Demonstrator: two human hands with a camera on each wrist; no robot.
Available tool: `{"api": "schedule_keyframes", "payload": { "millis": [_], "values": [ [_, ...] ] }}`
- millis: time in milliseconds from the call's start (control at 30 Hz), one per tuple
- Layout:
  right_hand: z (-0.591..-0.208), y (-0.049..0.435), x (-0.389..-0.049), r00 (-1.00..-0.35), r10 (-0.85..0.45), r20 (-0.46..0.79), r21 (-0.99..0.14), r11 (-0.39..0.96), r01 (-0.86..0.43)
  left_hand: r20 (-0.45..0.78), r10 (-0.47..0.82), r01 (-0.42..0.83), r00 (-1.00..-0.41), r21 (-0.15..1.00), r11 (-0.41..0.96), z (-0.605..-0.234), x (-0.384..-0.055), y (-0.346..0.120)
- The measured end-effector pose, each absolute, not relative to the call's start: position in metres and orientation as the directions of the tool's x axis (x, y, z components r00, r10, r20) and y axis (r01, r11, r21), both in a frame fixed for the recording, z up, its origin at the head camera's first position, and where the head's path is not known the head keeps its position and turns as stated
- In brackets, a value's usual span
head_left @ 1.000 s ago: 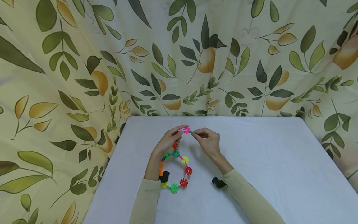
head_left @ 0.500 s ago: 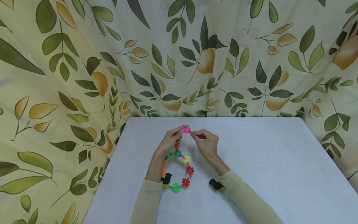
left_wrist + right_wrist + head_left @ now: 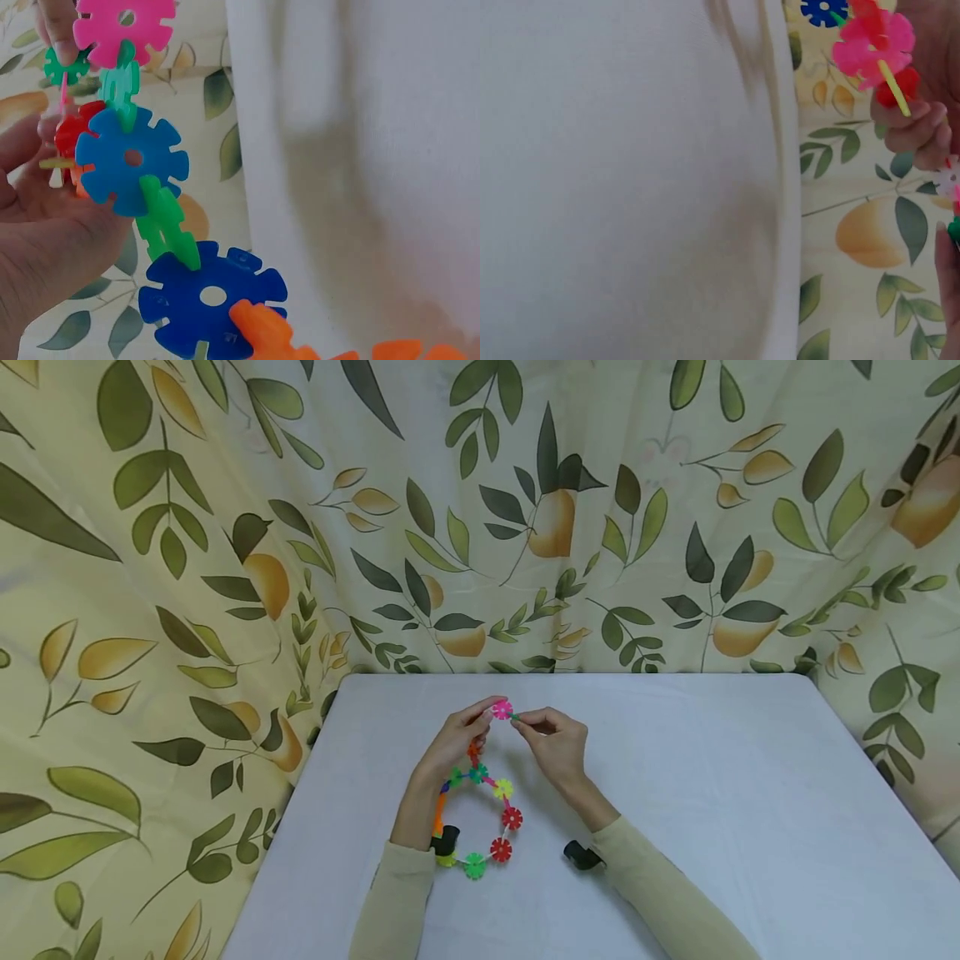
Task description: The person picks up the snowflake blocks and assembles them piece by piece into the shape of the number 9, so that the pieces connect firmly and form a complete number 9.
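My left hand [image 3: 452, 739] holds a chain of notched plastic snowflake discs, pinching a pink disc [image 3: 502, 710] at its far end. Opposite it, my right hand [image 3: 558, 742] pinches a small green disc [image 3: 514, 717] edge-on, right at the pink disc's rim. Below the hands the chain makes a loop, with a red disc [image 3: 501, 849] and a bright green disc [image 3: 474, 865] in it; my left forearm covers its left side. The left wrist view shows a light blue disc [image 3: 169, 161] and a dark blue disc [image 3: 176, 296] joined by green ones.
A white-covered table [image 3: 675, 777] lies under the hands, and a leaf-and-fruit patterned curtain [image 3: 510, 627] hangs behind and to the left. One black device [image 3: 446, 841] sits at the left wrist, another black device [image 3: 582, 856] at the right.
The disc loop and my left wrist have shifted slightly right, and my right forearm slightly left. Both hands keep their pinch, with the green disc still at the pink disc's edge.
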State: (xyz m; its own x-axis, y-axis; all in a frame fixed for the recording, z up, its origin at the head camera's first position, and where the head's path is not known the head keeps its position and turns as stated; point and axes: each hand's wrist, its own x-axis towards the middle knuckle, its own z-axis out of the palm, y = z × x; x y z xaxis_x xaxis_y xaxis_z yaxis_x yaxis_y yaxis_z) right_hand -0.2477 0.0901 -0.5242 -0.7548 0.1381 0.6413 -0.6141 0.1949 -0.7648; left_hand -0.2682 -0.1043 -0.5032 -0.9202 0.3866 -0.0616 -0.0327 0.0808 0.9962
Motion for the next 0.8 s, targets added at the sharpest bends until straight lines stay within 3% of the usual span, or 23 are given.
{"api": "schedule_keyframes", "payload": {
  "millis": [200,333,567,800],
  "values": [
    [-0.527,0.105,-0.256,-0.888,0.027,0.460,-0.885,0.101,-0.455,-0.027,0.427,0.025,-0.904,0.993,0.116,-0.503,-0.267,-0.107],
    [-0.522,0.112,-0.258,-0.937,-0.004,0.349,-0.934,0.073,-0.349,-0.057,0.441,0.006,-0.896,0.990,0.141,-0.501,-0.266,-0.107],
    [-0.513,0.119,-0.263,-0.980,-0.107,0.165,-0.978,0.114,-0.177,-0.139,0.433,-0.086,-0.891,0.987,0.139,-0.500,-0.264,-0.107],
    [-0.510,0.122,-0.265,-0.984,-0.162,0.074,-0.991,0.101,-0.092,-0.130,0.428,-0.061,-0.894,0.983,0.172,-0.498,-0.266,-0.108]
  ]
}}
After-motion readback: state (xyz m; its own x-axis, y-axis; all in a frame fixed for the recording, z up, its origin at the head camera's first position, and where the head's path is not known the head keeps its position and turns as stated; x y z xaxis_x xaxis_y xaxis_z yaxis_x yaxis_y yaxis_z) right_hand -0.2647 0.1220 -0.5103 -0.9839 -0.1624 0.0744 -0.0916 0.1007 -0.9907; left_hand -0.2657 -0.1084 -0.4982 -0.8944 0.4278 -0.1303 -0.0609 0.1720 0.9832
